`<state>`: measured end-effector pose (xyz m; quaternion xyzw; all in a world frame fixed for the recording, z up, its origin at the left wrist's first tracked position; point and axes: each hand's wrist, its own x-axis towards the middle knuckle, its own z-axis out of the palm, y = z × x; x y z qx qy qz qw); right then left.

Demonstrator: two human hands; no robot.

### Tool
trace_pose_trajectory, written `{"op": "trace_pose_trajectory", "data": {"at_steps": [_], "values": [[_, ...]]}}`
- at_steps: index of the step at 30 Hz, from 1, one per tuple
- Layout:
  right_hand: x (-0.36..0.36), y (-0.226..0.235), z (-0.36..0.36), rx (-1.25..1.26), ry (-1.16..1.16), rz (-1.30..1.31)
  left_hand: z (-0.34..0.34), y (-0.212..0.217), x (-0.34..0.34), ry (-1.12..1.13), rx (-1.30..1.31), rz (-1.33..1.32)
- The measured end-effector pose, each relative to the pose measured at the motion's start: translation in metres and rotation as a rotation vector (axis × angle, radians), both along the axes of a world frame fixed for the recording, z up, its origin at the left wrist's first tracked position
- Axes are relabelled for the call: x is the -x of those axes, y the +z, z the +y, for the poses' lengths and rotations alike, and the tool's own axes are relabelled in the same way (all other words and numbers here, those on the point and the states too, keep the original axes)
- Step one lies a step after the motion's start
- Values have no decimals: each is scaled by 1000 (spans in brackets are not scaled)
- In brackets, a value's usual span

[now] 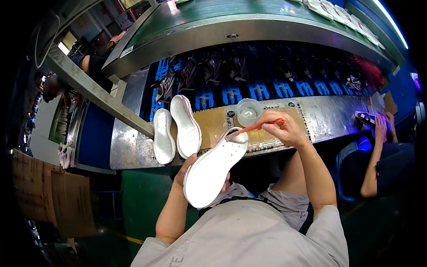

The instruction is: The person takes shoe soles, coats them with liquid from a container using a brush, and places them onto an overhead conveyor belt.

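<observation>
A white shoe sole (212, 175) is held over my lap, its hollow inner side facing up. My left hand (183, 171) grips it along its left edge, with fingertips showing at the right side. In my right hand (284, 129) is a brush with an orange handle (262, 124); its bristle end touches the inside of the sole's far end. Just beyond that hand, a translucent plastic cup (249, 111) with whitish contents stands on the bench. Two more white soles, one narrower (164, 138) and one with a pinkish rim (186, 127), lie to the left.
A flattened cardboard sheet (211, 124) covers part of the metal bench (129, 144). Behind it, a conveyor with blue holders (231, 94) carries several dark shoes. A metal post (98, 91) slants at left. At right, a co-worker's hands (381, 127) handle a shoe. Cardboard boxes (71, 204) stand lower left.
</observation>
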<state>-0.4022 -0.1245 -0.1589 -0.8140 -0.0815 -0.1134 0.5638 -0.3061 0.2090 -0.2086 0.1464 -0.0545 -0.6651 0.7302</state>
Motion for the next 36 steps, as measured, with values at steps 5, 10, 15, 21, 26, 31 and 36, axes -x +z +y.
{"op": "trace_pose_trajectory", "data": {"at_steps": [5, 10, 15, 21, 26, 31, 36], "values": [[0, -9, -8, -42, -49, 51, 11, 6, -6, -64, 64, 111], [9, -13, 13, -42, -201, 98, 1, 13, -20, 48, 84, -39], [16, 1, 44, -20, -127, -36, -15, 8, -33, 287, -140, -600], [37, 21, 57, -19, -4, -30, -20, 11, -55, 478, -103, -776], [50, 22, 68, -6, -31, -31, -22, 24, -60, 646, -163, -1007], [58, 17, 89, -200, -221, 152, -24, 7, -64, 802, -221, -1214], [56, 10, 98, -464, -288, 233, -35, 9, -55, 832, -182, -1239]]}}
